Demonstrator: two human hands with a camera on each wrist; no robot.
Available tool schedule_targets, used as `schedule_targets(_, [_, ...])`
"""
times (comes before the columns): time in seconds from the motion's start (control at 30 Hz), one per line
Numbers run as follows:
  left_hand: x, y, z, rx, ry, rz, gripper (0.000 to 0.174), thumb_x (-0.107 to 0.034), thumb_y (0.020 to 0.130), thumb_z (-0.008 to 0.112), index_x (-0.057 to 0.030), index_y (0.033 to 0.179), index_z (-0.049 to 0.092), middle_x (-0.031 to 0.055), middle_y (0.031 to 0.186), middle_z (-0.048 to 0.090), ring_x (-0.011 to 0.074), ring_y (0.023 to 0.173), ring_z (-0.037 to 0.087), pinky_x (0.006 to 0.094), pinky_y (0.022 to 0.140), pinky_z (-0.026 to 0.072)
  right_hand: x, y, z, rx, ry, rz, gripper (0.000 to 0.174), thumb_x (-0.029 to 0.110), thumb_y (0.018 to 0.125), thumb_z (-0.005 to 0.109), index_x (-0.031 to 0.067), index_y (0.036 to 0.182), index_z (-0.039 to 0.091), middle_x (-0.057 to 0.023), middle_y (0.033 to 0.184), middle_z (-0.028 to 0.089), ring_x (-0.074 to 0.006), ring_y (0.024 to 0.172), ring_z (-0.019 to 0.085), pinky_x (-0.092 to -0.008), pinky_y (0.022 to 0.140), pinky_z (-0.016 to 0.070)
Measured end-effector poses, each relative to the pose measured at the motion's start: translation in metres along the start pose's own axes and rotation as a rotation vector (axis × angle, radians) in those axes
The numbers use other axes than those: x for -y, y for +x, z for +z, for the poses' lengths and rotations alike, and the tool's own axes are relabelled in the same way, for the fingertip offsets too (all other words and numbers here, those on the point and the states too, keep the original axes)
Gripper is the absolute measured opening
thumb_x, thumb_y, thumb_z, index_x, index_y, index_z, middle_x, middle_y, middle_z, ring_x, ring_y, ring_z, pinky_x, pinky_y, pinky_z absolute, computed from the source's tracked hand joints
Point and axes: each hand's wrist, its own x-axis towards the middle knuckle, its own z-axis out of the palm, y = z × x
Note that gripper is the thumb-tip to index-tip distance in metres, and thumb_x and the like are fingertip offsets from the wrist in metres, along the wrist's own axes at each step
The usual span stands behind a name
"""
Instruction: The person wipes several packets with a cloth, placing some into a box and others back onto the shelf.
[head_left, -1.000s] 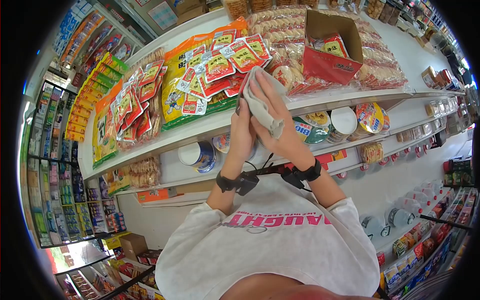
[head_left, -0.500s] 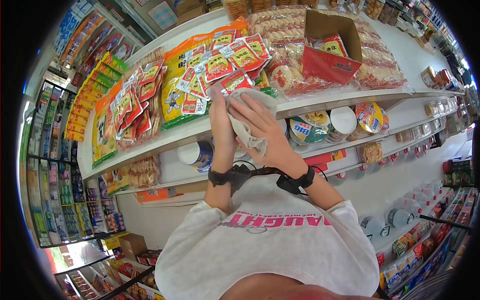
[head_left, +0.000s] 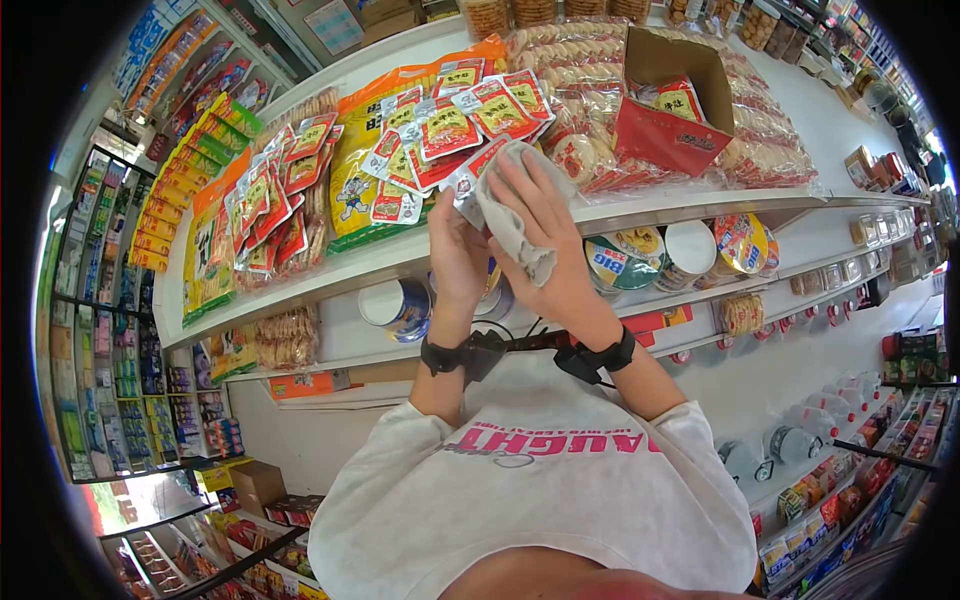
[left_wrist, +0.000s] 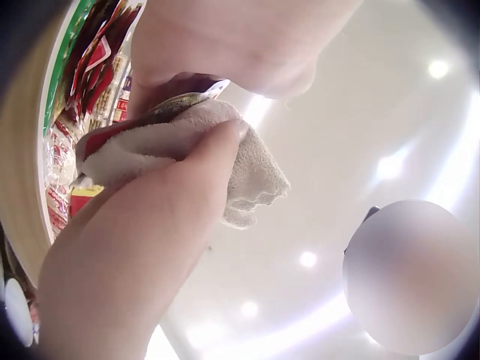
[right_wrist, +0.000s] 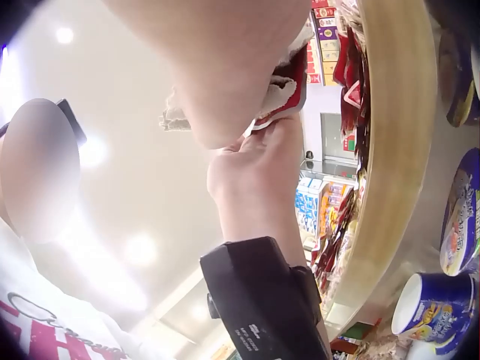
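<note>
In the head view my left hand (head_left: 458, 250) holds a red and silver snack packet (head_left: 466, 188) above the shelf's front edge. A light grey cloth (head_left: 540, 266) lies over that packet, gripped by my right hand (head_left: 545, 215) with its fingers spread along the top. The left wrist view shows my right thumb pressing on the cloth (left_wrist: 259, 176), and a red strip of packet (left_wrist: 109, 139) sticks out beneath. From the right wrist, the packet's red edge (right_wrist: 298, 86) shows between both hands. Similar red packets (head_left: 447, 128) are heaped just beyond my fingers.
The white shelf (head_left: 600, 212) carries a yellow snack bag (head_left: 352, 195), another pile of red packets (head_left: 262, 205), bagged round crackers (head_left: 580, 160) and an open red box (head_left: 672, 140). On the tier below stand instant noodle cups (head_left: 625, 258) and a blue tub (head_left: 395, 308).
Both hands drew back toward the body with packet and cloth, then moved forward again. The right hand and cloth have shifted over the packet, baring its silver part near the left fingers.
</note>
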Motion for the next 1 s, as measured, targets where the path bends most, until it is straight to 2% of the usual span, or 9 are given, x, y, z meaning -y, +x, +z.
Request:
schedule_targets(0.07, [0.006,0.001,-0.003,0.006,-0.02,0.006,0.05,-0.04,0.105,0.039,-0.0034,0.135,0.054,0.0089,0.132,0.063,0.02,0.122,0.06,0.0383,0.107,0.0431,-0.002,0.004,-0.003,-0.035,0.059,0.015,0.053,0.009,0.09,0.063,0.0023,0.141,0.054,-0.0138,0.153,0.045,-0.0371,0.148,0.031,-0.0467,0.119,0.0275])
schedule_targets(0.27, [0.014,0.003,-0.004,-0.014,0.113,-0.071,0.051,-0.037,0.106,0.036,-0.0011,0.139,0.049,0.0115,0.136,0.058,0.0227,0.126,0.056,0.0393,0.109,0.0413,-0.01,0.003,0.003,-0.115,0.232,0.141,0.046,0.009,0.091,0.062,0.0043,0.136,0.059,-0.0127,0.151,0.047,-0.0361,0.148,0.033,-0.0455,0.119,0.0265])
schedule_targets(0.43, [-0.002,0.009,-0.003,-0.08,-0.046,-0.165,0.049,-0.045,0.107,0.044,-0.0023,0.126,0.059,0.0078,0.118,0.066,0.0154,0.106,0.064,0.0308,0.093,0.0495,-0.003,-0.004,0.005,0.047,-0.008,-0.05,0.061,0.012,0.078,0.069,0.0078,0.138,0.058,-0.0107,0.151,0.048,-0.0359,0.147,0.033,-0.0528,0.119,0.0274])
schedule_targets(0.5, [-0.013,0.008,-0.003,-0.057,0.242,-0.109,0.046,-0.044,0.106,0.047,-0.0025,0.116,0.065,0.0052,0.106,0.068,0.0113,0.094,0.065,0.0274,0.083,0.0503,-0.001,-0.005,0.002,0.119,-0.078,-0.083,0.071,0.011,0.072,0.069,0.0095,0.141,0.054,-0.0125,0.153,0.045,-0.0379,0.147,0.032,-0.0495,0.121,0.026])
schedule_targets(0.6, [-0.005,0.006,-0.003,-0.111,0.409,-0.025,0.046,-0.044,0.105,0.052,-0.0032,0.098,0.071,-0.0002,0.086,0.069,0.0049,0.074,0.062,0.0232,0.068,0.0491,-0.01,-0.003,0.007,-0.062,0.133,0.056,0.063,0.014,0.083,0.068,0.0064,0.143,0.051,-0.0152,0.152,0.046,-0.034,0.145,0.038,-0.0426,0.119,0.0312])
schedule_targets(0.7, [0.0,0.002,0.001,-0.143,0.349,0.061,0.047,-0.046,0.105,0.053,-0.0031,0.095,0.072,-0.001,0.083,0.069,0.004,0.07,0.061,0.0218,0.067,0.0493,-0.018,-0.003,0.005,-0.163,0.726,0.608,0.056,0.021,0.093,0.069,0.0017,0.142,0.049,-0.0143,0.145,0.052,-0.025,0.134,0.05,-0.0346,0.111,0.0404])
schedule_targets(0.8, [-0.006,-0.001,0.004,-0.106,0.34,0.122,0.039,-0.039,0.105,0.054,-0.0023,0.108,0.066,0.0034,0.098,0.072,0.008,0.08,0.068,0.0252,0.07,0.0539,-0.02,-0.008,-0.013,-0.179,1.198,0.854,0.051,0.025,0.097,0.069,-0.0019,0.137,0.052,-0.0099,0.134,0.06,-0.0143,0.121,0.056,-0.0313,0.101,0.0466])
schedule_targets(0.9, [0.001,0.004,0.006,-0.094,0.393,0.152,0.042,-0.038,0.106,0.053,0.001,0.118,0.064,0.0041,0.101,0.07,0.007,0.088,0.063,0.0238,0.08,0.0509,-0.013,-0.008,-0.015,-0.024,0.763,0.703,0.045,0.02,0.096,0.071,-0.0015,0.132,0.056,-0.0075,0.127,0.064,-0.0113,0.115,0.06,-0.0283,0.096,0.048])
schedule_targets(1.0, [-0.001,0.004,0.019,-0.067,0.572,0.254,0.043,-0.029,0.107,0.053,0.0021,0.135,0.053,0.0083,0.117,0.065,0.0101,0.105,0.06,0.0257,0.09,0.0487,-0.025,-0.015,-0.008,-0.082,0.568,0.666,0.041,0.02,0.096,0.07,-0.0019,0.128,0.058,-0.0089,0.125,0.066,-0.0093,0.115,0.059,-0.0292,0.095,0.0487])
